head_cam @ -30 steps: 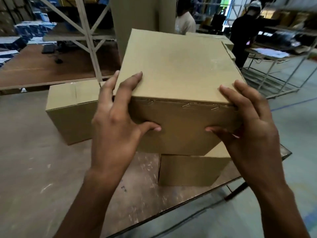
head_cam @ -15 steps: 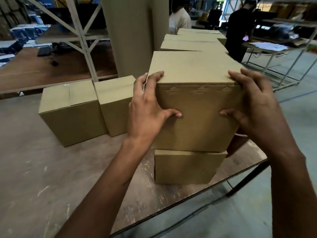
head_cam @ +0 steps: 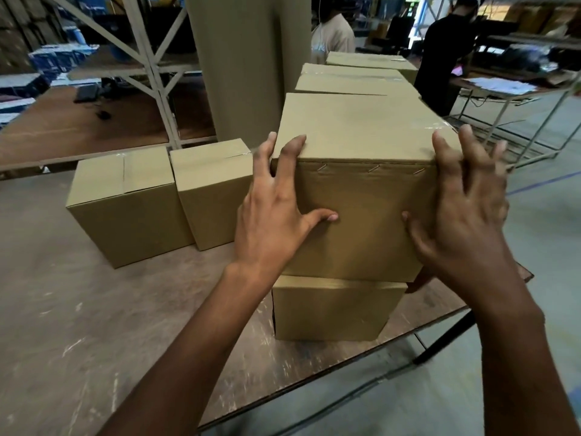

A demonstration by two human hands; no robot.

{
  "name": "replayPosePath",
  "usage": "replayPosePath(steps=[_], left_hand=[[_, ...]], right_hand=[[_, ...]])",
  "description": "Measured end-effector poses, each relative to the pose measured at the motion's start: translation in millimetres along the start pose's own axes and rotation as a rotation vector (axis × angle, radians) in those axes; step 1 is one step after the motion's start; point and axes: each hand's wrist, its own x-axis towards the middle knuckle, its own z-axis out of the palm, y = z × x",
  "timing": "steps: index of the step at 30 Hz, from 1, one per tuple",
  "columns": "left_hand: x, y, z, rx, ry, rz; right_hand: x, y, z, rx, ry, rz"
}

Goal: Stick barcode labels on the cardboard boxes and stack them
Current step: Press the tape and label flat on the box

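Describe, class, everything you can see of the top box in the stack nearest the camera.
The top box is plain brown cardboard, closed, with three metal staples along its front upper edge. It sits upright on a lower box, slightly overhanging it. The left hand touches its left corner, fingers on top, thumb on the front. The right hand, blurred, is at its right corner. No label shows on its visible faces.

Worn, scratched brown table (head_cam: 94, 309), pale scuffs across the top, dark leg under the right corner. Directly on it: two cardboard boxes side by side at the left, the larger box (head_cam: 125, 209) just beside the narrower box (head_cam: 213, 190), both taped along the top. Near the right front edge, a bottom box (head_cam: 333, 309) bearing a stacked box (head_cam: 361, 196). Further boxes (head_cam: 355, 78) in a row behind, bases hidden.
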Motion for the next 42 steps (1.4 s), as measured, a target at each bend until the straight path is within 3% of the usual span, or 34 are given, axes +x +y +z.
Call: replayPosePath(steps=[6, 15, 42], left_hand=[[2.6, -0.8, -5.1, 0.077, -0.011, 0.084], [3.9, -2.6, -3.2, 0.025, -0.015, 0.063], [-2.7, -6.2, 2.5, 0.174, 0.066, 0.168]], right_hand=[[-6.1, -6.2, 3.8, -0.103, 0.05, -0.006], [-3.6, -4.1, 18.0, -0.138, 0.166, -0.063], [-7.3, -16.4, 11.7, -0.281, 0.165, -0.013]])
